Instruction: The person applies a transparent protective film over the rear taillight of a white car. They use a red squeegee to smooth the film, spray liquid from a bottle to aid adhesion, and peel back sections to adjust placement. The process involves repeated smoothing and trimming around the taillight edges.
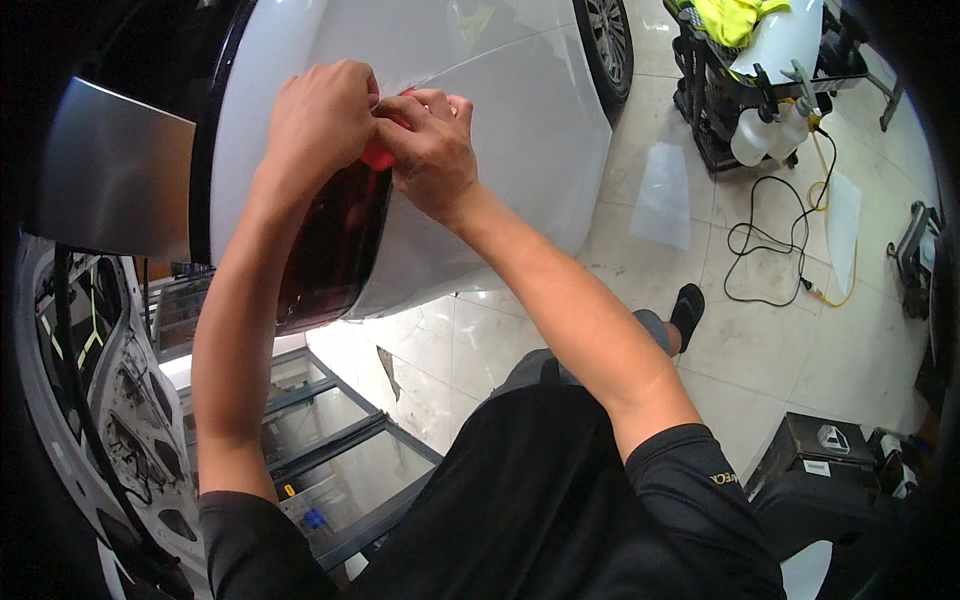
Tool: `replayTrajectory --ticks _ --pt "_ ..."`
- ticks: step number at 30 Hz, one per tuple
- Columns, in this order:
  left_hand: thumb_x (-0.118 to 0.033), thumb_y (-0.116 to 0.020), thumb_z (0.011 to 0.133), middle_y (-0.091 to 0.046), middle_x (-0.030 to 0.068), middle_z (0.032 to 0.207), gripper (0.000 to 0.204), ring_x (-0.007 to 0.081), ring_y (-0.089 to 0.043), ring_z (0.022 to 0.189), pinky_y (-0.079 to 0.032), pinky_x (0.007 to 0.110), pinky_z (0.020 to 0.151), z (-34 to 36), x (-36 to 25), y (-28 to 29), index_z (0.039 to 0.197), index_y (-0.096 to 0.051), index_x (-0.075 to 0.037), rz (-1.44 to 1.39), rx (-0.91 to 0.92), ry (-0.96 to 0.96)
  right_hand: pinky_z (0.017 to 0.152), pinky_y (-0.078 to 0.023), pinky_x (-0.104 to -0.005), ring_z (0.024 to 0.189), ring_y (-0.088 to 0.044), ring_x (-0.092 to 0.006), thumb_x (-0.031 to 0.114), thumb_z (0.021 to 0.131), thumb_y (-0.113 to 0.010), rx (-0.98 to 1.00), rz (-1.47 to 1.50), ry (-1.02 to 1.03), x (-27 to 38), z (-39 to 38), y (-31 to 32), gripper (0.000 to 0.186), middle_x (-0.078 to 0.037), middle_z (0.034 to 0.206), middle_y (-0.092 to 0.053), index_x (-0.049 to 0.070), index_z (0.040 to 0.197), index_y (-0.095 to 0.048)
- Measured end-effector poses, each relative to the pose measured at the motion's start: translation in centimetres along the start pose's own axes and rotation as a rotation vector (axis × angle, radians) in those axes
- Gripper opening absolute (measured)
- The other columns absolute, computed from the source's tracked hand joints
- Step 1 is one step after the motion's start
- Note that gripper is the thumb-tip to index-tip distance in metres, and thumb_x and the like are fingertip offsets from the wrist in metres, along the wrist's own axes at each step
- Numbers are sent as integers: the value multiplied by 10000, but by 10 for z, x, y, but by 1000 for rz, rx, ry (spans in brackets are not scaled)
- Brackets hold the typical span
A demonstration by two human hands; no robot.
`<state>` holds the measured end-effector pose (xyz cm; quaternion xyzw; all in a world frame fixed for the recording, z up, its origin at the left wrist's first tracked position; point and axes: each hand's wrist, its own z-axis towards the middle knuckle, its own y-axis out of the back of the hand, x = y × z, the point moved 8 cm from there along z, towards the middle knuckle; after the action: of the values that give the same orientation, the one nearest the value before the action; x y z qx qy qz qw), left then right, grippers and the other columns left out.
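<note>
My left hand (322,112) is closed at the upper end of a dark red tail lamp (325,250) on a white car (500,140). My right hand (428,145) sits just to its right with curled fingers, at a bright red area (377,155) that shows between the two hands. What the fingertips of either hand grip is hidden.
A silver panel (115,170) and a bare metal body part (130,420) are on the left, a metal frame (330,455) below. To the right are a cart (700,110) with spray bottles (752,138), cables (765,300), sheets on the floor (660,200) and a black case (815,445).
</note>
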<state>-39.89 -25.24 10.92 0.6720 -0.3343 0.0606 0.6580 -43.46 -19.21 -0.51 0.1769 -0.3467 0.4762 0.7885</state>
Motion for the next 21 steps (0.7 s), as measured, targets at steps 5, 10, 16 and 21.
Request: replayTrajectory --ticks 5,10,16,21 --pt "-114 -700 926 -796 212 968 162 405 -772 971 -569 505 901 -10 0 8 1001 -814 -27 28 17 -1 995 -382 -521 1207 -606 -256 86 805 -796 23 32 -20 19 -15 9 339 39 1224 -691 236 1108 -769" --pt "-92 -736 838 -789 181 950 149 396 -748 1018 -508 520 891 -20 16 13 963 -807 -56 -1 -4 64 1001 -387 -511 1215 -605 -260 86 814 -792 36 5 -8 16 3 4 355 32 1214 -688 261 1122 -771" --pt "-128 -765 924 -776 182 944 99 384 -742 982 -526 495 894 -101 59 44 946 -777 -32 -45 14 189 1056 -392 -501 1283 -596 -293 -26 713 -802 165 88 -71 43 -25 25 593 -6 1292 -696 227 1249 -782" --pt "-142 -807 919 -771 146 965 125 352 -729 986 -530 471 894 -180 107 61 984 -772 -41 -122 -61 235 1041 -395 -494 1266 -594 -293 -1 692 -826 255 152 137 125 -43 14 586 1 1289 -694 221 1233 -790"
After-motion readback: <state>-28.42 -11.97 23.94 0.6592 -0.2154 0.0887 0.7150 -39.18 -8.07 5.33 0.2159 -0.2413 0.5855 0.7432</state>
